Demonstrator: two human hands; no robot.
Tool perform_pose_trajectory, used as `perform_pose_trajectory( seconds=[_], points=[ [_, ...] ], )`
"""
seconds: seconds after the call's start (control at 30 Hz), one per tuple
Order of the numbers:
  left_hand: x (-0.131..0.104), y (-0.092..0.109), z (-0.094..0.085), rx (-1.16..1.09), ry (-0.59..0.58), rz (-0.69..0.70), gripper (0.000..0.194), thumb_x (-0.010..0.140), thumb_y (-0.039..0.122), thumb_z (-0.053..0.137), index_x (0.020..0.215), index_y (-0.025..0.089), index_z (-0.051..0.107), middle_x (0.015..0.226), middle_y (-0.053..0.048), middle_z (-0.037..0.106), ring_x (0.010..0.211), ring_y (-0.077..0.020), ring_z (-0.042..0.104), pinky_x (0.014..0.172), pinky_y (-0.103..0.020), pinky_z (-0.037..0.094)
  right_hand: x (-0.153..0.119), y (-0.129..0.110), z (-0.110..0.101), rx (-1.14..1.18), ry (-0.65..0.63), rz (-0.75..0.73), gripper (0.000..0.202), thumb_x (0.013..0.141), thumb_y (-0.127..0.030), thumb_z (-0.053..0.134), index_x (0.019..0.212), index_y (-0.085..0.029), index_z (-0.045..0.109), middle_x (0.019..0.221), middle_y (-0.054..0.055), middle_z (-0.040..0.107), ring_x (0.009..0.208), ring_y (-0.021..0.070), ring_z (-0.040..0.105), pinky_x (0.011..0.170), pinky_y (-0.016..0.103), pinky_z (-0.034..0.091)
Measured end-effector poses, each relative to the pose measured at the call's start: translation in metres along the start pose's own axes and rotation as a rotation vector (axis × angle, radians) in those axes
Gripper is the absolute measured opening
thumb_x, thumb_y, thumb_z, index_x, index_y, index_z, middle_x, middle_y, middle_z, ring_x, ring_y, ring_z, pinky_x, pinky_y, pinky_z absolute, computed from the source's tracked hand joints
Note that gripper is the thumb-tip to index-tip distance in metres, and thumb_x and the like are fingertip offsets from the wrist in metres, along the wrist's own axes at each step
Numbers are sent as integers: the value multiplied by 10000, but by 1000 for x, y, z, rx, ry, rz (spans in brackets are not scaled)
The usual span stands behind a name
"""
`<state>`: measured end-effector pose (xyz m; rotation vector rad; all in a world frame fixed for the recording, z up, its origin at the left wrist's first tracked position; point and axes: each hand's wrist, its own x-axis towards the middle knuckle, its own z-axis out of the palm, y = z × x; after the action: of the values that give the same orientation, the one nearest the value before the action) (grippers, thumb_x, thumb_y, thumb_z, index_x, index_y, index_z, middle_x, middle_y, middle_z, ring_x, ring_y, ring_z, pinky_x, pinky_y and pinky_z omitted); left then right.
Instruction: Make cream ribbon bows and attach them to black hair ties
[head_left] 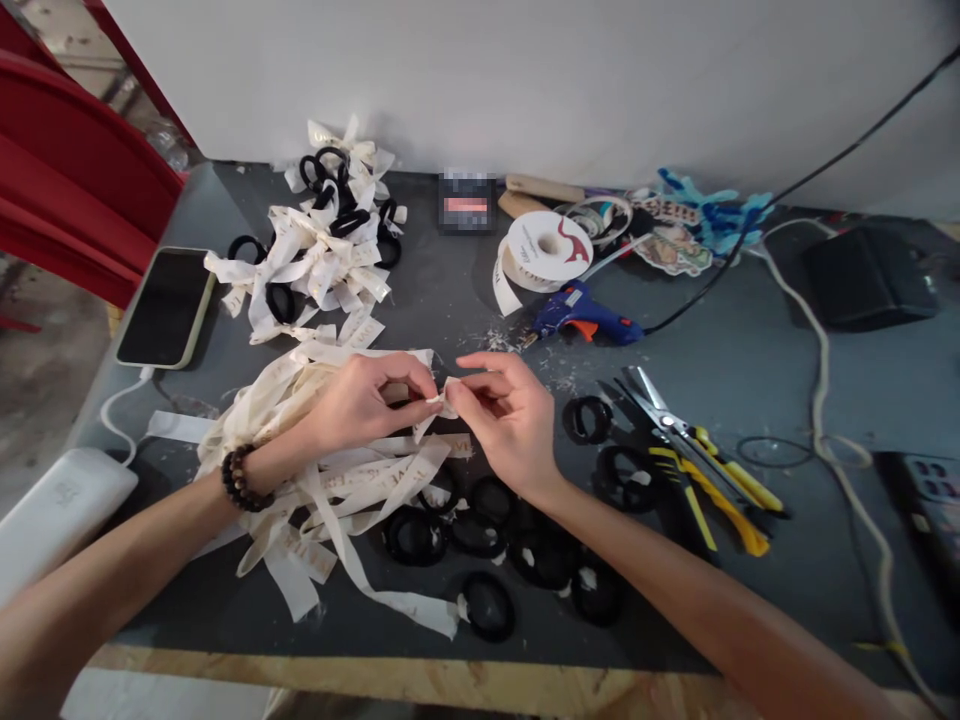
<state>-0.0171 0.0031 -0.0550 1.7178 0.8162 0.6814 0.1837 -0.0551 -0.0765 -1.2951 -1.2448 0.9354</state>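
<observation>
pinches a small cream ribbon piece (442, 403) in a narrow grip of left hand (369, 402) and right hand (516, 425), above the desk (427, 300), near loose printed strips (262, 400) and scattered black rings (509, 608).

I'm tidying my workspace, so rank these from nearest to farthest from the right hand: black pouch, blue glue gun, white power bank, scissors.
From the right hand, as the head view shows:
1. Blue glue gun: just beyond the fingers.
2. Scissors: to the right.
3. Black pouch: far right.
4. White power bank: left edge.
</observation>
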Motion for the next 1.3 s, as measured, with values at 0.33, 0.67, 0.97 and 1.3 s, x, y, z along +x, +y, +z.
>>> perform_pose_trajectory(
  seconds=[0.33,0.67,0.97,1.3],
  points=[
    [1,2,-2,-199,28,-92,214,981,354,752,981,154,674,938,-78,707,716,-121,629,621,-241,491,5,-1,-4,-151,-116,-148,72,941,-333,791,972,-289,838,1107,46,810,942,214,767,732,341,614],
    [1,5,4,7,106,-84,260,917,402,817,915,153,743,807,-52,712,631,-113,576,547,-228,450,5,-2,-4,-314,-97,-224,85,976,-283,709,942,-259,783,1183,63,756,804,181,710,645,336,587],
    [-1,2,4,-57,132,-31,219,900,384,837,900,172,781,953,-105,785,702,-146,663,586,-264,499,8,2,-5,-294,-154,-309,143,1012,-260,642,914,-234,743,1262,107,672,1158,270,718,996,473,609],
    [5,11,-5,-388,-67,-239,297,906,343,832,844,175,596,814,-34,738,577,-79,563,525,-214,416,5,-5,-6,-283,-132,-285,181,1008,-319,679,852,-239,721,1184,81,704,1028,238,731,836,394,617]
  ],
)
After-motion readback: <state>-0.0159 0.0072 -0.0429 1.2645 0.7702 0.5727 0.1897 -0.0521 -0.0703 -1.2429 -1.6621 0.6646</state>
